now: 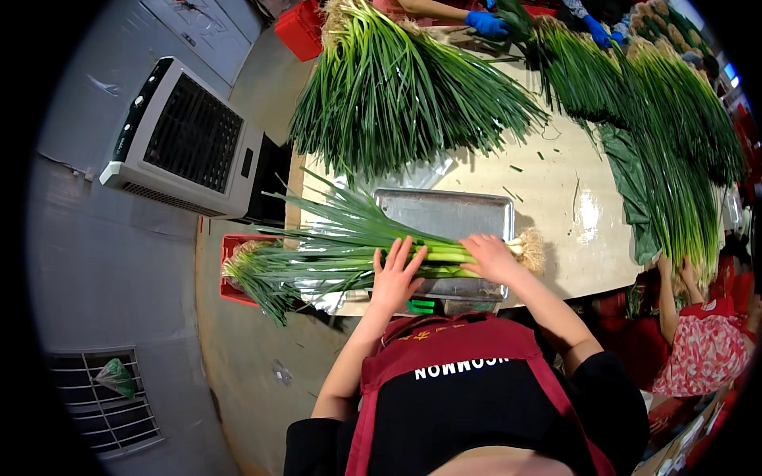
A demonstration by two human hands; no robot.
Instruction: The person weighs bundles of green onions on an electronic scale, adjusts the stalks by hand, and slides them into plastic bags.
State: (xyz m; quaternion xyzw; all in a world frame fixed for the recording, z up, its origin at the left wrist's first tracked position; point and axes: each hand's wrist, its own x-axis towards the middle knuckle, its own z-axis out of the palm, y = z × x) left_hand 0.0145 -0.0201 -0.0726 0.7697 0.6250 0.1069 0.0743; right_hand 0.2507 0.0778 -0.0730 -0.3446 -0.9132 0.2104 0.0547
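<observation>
A bunch of long green stalks with white bulb ends and pale roots (444, 252), like green garlic or leeks, lies crosswise over a shallow metal tray (444, 208). Its roots point right and its leaves fan out left past the table edge. My left hand (394, 276) rests on the leafy middle with the fingers spread. Near the bulb end, my right hand (490, 259) curves over the stalks; its thumb and the undersides of its fingers are hidden. A small green-lit display (421, 305) shows at the tray's near side.
Large heaps of the same greens lie at the far side (405, 95) and right (667, 135) of the table (571, 198). Co-workers' blue-gloved hands (487, 24) and bare hands (676, 274) are around it. A red crate (238, 293) and an air cooler (186, 135) stand left.
</observation>
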